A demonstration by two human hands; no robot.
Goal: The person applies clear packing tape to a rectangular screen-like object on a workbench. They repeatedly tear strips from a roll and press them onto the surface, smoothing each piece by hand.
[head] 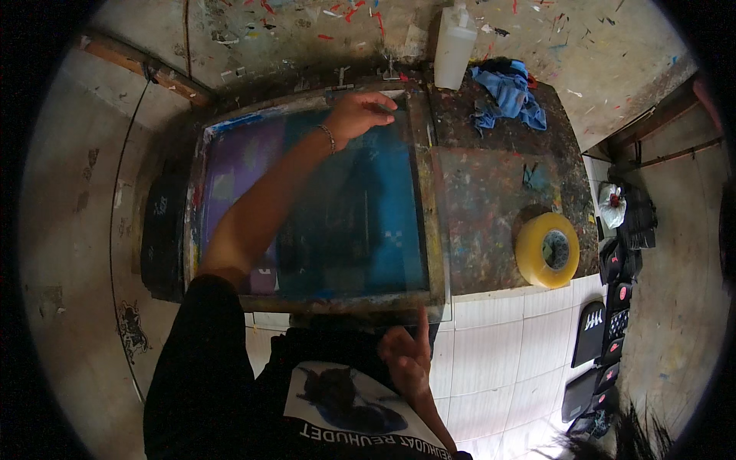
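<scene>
A screen-printing frame with blue and purple mesh lies on the stained worktable in front of me. My left hand reaches over its far side, thumb and finger pinched on what looks like the end of a clear film strip. This strip runs towards me along the frame's right side, its outline faint. My right hand is at the near edge, close to my body. One finger points up against the strip's near end, with the other fingers curled; whether they grip it is unclear.
A roll of clear tape stands on the table, right of the frame. Behind it are a blue cloth and a whitish plastic bottle. Hinge clamps are at the frame's far edge. Black printed items line the tiled floor.
</scene>
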